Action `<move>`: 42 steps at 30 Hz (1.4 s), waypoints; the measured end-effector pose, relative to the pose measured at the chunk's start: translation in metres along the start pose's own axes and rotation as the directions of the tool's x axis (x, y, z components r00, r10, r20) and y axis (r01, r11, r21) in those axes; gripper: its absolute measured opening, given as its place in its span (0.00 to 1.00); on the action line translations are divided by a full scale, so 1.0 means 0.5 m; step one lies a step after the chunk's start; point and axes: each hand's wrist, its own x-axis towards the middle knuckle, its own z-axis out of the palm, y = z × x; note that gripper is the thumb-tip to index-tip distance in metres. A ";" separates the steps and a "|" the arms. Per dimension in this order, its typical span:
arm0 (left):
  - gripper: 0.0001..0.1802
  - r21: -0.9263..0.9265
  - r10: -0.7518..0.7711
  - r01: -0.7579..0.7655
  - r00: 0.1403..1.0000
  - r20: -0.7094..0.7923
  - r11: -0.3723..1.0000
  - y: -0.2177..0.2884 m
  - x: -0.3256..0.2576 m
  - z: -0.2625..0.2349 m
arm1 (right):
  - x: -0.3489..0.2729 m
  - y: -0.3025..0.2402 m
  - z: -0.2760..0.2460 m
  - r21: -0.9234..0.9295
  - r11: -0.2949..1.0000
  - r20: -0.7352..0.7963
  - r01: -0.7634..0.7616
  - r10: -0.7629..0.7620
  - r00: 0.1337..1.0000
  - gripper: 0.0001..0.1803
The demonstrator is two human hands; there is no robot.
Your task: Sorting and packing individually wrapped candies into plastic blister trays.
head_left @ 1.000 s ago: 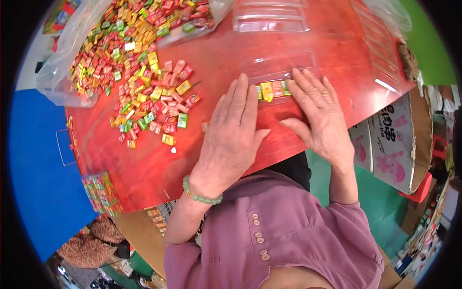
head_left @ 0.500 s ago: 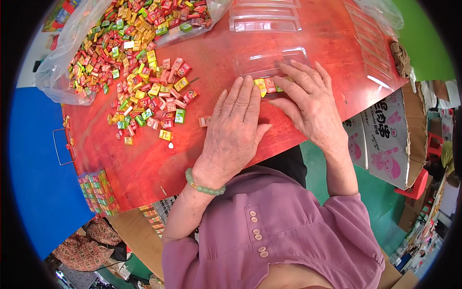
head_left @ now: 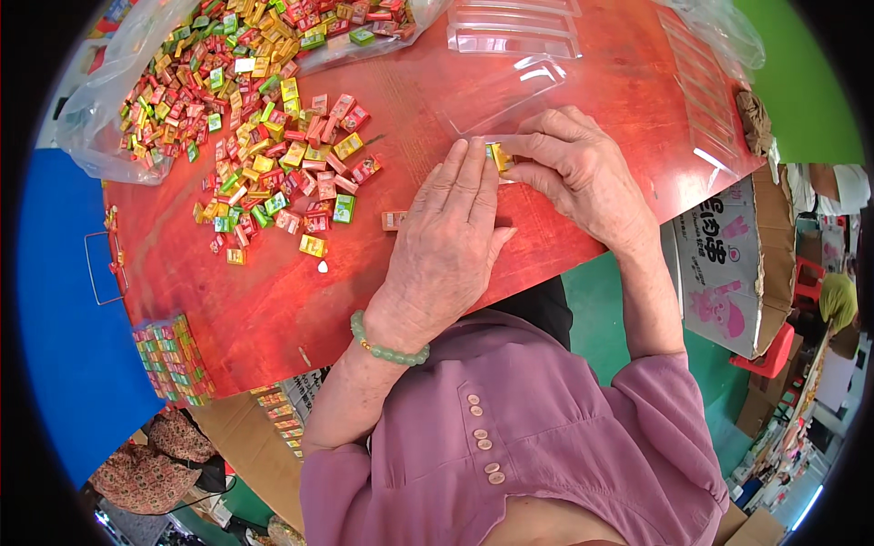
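A few boxes (head_left: 498,157) sit right of the box pile (head_left: 273,155), between a flat left hand (head_left: 444,235), gripping nothing, and a half-curled right hand (head_left: 587,187) whose fingertips meet them, grip unclear. They're probably light, stiff, crushable; best pinched by their ends.
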 end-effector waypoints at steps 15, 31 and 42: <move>0.39 -0.158 -0.003 -0.029 0.980 -0.200 0.987 -0.013 -0.007 0.045 | -0.033 -0.006 0.007 -0.374 0.910 0.054 0.178 -0.171 0.984 0.17; 0.20 0.184 0.123 -0.089 0.975 -0.186 0.979 0.011 -0.014 0.039 | -0.124 -0.025 0.019 -0.138 0.989 0.006 0.061 -0.061 0.998 0.17; 0.18 0.096 0.084 -0.063 0.967 -0.239 0.993 0.029 -0.035 0.040 | -0.112 -0.033 -0.025 -0.061 0.998 0.103 -0.001 0.007 0.995 0.26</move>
